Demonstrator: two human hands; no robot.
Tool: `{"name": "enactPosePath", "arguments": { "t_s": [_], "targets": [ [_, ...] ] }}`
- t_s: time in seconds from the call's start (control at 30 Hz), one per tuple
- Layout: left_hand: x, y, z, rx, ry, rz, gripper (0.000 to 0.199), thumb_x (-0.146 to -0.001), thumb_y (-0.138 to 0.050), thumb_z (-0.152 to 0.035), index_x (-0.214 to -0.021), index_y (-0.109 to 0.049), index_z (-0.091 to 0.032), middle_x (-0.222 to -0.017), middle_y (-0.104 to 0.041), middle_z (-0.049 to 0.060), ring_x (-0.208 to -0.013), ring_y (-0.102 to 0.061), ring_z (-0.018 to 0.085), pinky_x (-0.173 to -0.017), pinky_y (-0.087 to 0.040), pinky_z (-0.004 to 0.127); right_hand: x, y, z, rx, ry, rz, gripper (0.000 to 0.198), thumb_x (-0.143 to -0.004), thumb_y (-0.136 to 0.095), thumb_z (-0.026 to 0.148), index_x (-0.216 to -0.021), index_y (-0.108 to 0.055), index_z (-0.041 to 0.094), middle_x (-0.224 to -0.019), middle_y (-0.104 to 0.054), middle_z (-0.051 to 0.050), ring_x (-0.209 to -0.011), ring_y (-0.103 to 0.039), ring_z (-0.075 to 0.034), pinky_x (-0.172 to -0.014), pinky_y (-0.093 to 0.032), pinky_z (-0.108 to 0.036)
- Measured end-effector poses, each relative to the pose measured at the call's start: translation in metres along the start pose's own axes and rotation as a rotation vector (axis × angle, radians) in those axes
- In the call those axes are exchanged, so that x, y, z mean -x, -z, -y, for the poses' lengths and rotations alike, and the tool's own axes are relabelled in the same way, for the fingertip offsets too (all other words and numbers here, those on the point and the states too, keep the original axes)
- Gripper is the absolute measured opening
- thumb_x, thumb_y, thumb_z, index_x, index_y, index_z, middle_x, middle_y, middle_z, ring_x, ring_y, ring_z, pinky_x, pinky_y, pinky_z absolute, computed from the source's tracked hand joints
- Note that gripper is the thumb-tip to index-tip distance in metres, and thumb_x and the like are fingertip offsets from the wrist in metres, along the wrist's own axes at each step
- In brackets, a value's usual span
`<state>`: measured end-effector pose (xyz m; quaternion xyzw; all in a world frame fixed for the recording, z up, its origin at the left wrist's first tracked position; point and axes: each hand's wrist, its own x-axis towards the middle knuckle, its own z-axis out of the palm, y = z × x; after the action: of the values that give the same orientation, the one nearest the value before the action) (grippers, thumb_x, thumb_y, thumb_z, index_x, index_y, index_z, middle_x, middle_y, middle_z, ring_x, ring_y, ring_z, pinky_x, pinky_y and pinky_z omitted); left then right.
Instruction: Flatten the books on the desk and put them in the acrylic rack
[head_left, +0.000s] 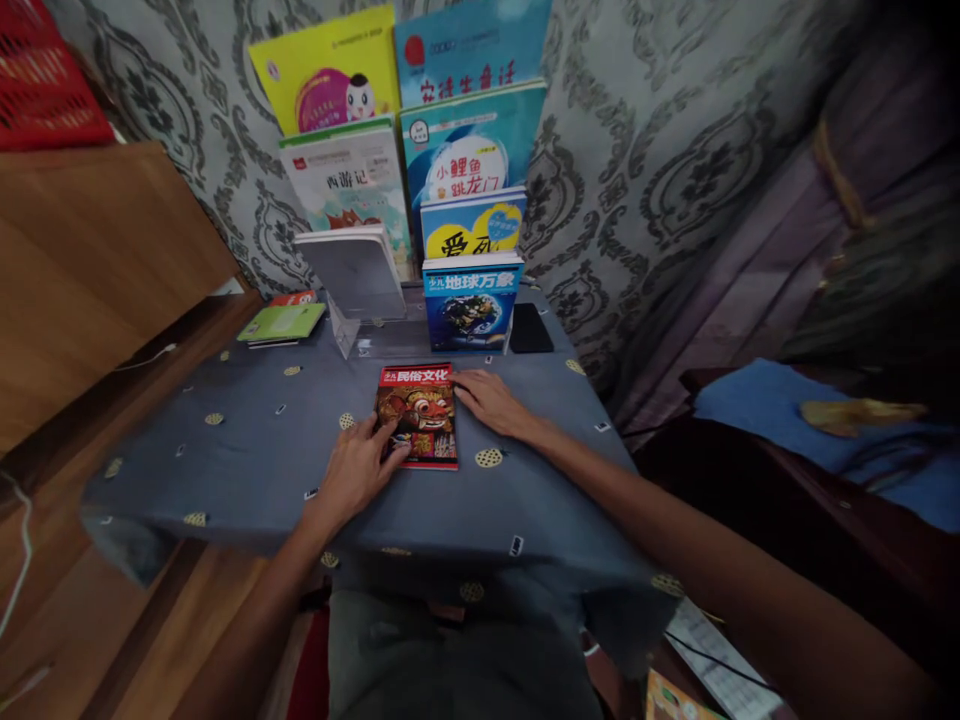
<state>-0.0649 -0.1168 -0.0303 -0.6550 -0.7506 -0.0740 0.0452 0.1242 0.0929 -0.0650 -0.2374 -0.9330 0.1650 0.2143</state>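
A small red-bordered book (420, 415) with a colourful mask on its cover lies flat on the blue-grey tablecloth (247, 450). My left hand (358, 462) rests at its lower left, fingers spread, with thumb and fingertips over the cover's edge. At the upper right corner, my right hand (491, 400) lies on the cloth with its fingertips touching the book's edge. Neither hand grips the book. Just behind it stands a clear rack (394, 337), holding a blue book with a globe (474, 308) and a booklet with a plain grey face (356, 275).
Taller books, such as a yellow one (330, 70) and a teal one (472, 140), stand behind against the patterned wall. A dark phone-like slab (531, 328) lies right of the rack. Green booklets (281, 322) are stacked at left. A wooden cabinet (105, 270) borders the left side.
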Motion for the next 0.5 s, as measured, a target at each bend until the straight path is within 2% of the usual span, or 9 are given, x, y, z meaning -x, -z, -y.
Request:
{"name": "enactPosePath", "arguments": {
  "t_s": [0.1, 0.17, 0.3, 0.5],
  "targets": [
    [0.004, -0.002, -0.003, -0.031, -0.081, 0.003, 0.068, -0.093, -0.052, -0.066, -0.141, -0.055, -0.019, -0.147, -0.053, 0.018, -0.140, -0.045, 0.036, -0.115, -0.036, 0.056, 0.000, -0.005, 0.002, 0.017, -0.016, 0.013, 0.042, -0.103, -0.036, 0.032, -0.135, -0.061, 0.020, -0.136, -0.065, -0.013, -0.127, -0.056, -0.028, -0.107, -0.042, -0.050],
    [0.005, -0.005, -0.004, 0.001, -0.155, 0.015, 0.071, -0.091, -0.054, -0.067, -0.143, -0.052, -0.019, -0.151, -0.050, 0.017, -0.144, -0.040, 0.035, -0.119, -0.031, 0.057, 0.003, -0.008, 0.007, 0.034, -0.032, -0.005, 0.042, -0.103, -0.038, 0.034, -0.135, -0.062, 0.020, -0.142, -0.060, -0.013, -0.132, -0.052, -0.029, -0.109, -0.040, -0.052],
    [0.004, -0.009, -0.007, 0.041, -0.225, 0.030, 0.058, -0.097, -0.052, -0.057, -0.142, -0.053, -0.020, -0.149, -0.053, 0.014, -0.139, -0.049, 0.030, -0.116, -0.040, 0.047, 0.014, -0.015, 0.023, 0.002, -0.007, -0.058, 0.042, -0.104, -0.037, 0.036, -0.127, -0.068, 0.019, -0.147, -0.057, -0.012, -0.136, -0.050, -0.029, -0.111, -0.039, -0.052],
    [0.000, -0.009, -0.008, 0.024, -0.256, 0.006, 0.041, -0.102, -0.048, -0.045, -0.132, -0.063, -0.020, -0.140, -0.063, 0.012, -0.134, -0.056, 0.027, -0.110, -0.047, 0.043, 0.025, -0.016, 0.032, -0.216, 0.087, -0.043, 0.046, -0.105, -0.034, 0.039, -0.120, -0.073, 0.021, -0.127, -0.072, -0.011, -0.129, -0.058, -0.027, -0.111, -0.043, -0.050]
  ]
}}
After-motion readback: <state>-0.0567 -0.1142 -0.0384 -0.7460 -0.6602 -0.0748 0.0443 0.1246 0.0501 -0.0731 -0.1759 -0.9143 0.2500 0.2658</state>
